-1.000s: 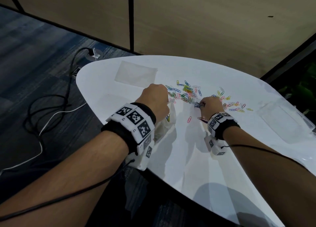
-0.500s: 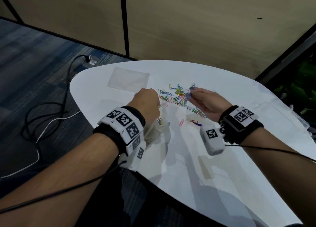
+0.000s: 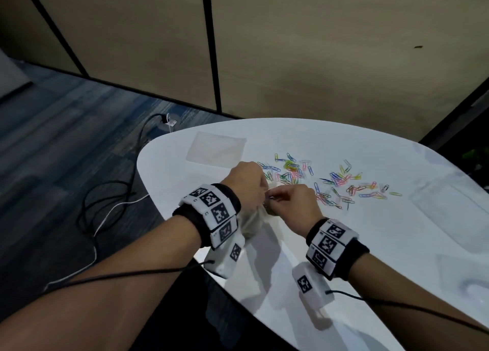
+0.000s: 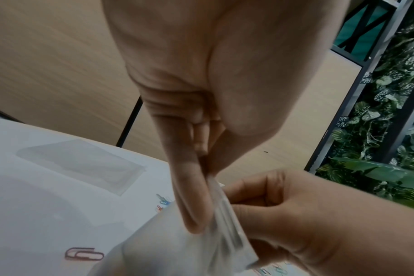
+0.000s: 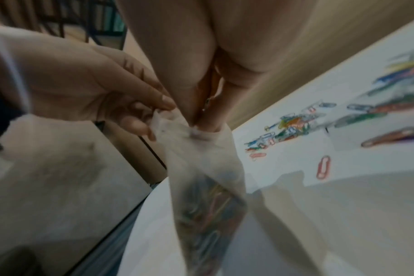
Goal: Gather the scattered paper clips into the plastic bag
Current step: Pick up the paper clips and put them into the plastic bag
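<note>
A clear plastic bag [image 3: 251,222] hangs at the near left edge of the white table [image 3: 383,258], with coloured clips showing through it [image 5: 208,201]. My left hand [image 3: 264,189] pinches the bag's rim [image 4: 215,188] and holds it up. My right hand [image 3: 270,199] has its fingertips [image 5: 210,123] pressed together in the bag's mouth, pinching paper clips that are mostly hidden. Many coloured paper clips [image 3: 341,182] lie scattered on the table beyond both hands. One red clip [image 5: 323,167] lies apart, close to the bag.
A spare flat clear bag [image 3: 215,149] lies at the far left of the table, and more clear bags [image 3: 447,210] lie at the right. Cables [image 3: 105,205] run over the floor on the left. The table's near edge is right under my wrists.
My right hand picked clips from the pile, lifted them, and has moved left to the bag's mouth. My left hand kept hold of the bag.
</note>
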Motion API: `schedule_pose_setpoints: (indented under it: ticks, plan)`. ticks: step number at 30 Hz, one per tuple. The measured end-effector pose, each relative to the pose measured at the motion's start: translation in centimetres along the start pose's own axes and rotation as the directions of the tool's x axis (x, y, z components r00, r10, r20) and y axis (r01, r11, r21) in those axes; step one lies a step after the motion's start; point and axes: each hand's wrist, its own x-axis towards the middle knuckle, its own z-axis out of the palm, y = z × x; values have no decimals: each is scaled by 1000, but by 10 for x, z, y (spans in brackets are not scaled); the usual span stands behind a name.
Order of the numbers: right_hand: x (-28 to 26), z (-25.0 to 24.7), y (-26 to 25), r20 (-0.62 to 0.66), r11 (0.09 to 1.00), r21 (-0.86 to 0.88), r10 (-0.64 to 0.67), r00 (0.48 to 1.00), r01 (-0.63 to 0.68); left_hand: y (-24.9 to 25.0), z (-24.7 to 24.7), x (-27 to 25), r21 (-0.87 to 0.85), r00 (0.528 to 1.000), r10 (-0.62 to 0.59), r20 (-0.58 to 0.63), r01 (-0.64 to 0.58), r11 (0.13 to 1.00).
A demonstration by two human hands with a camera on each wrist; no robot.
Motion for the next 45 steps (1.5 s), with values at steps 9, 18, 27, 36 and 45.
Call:
schedule_pose_setpoints:
  ticks: [9, 18, 27, 36, 45]
  plan:
    - [27, -7, -10, 104, 958, -252, -112, 988, 135, -15, -6, 14, -101, 1000, -1, 25, 4, 995]
    - [51, -13, -37, 527, 1000, 31, -15, 850, -1, -42, -24, 11, -149, 999, -49, -6, 47, 988]
    - [155, -32, 25, 53, 777, -630, 33, 998, 7, -57, -35, 11, -156, 994, -86, -72, 74, 985]
    - [157, 22, 53, 444, 334, -851, 42, 895, 406, -53, -34, 10, -120, 996, -60, -59, 53, 991]
    - [120, -5, 77, 397, 228, -883, -105, 912, 410, -52, -30, 11, -131, 998, -58, -40, 52, 990]
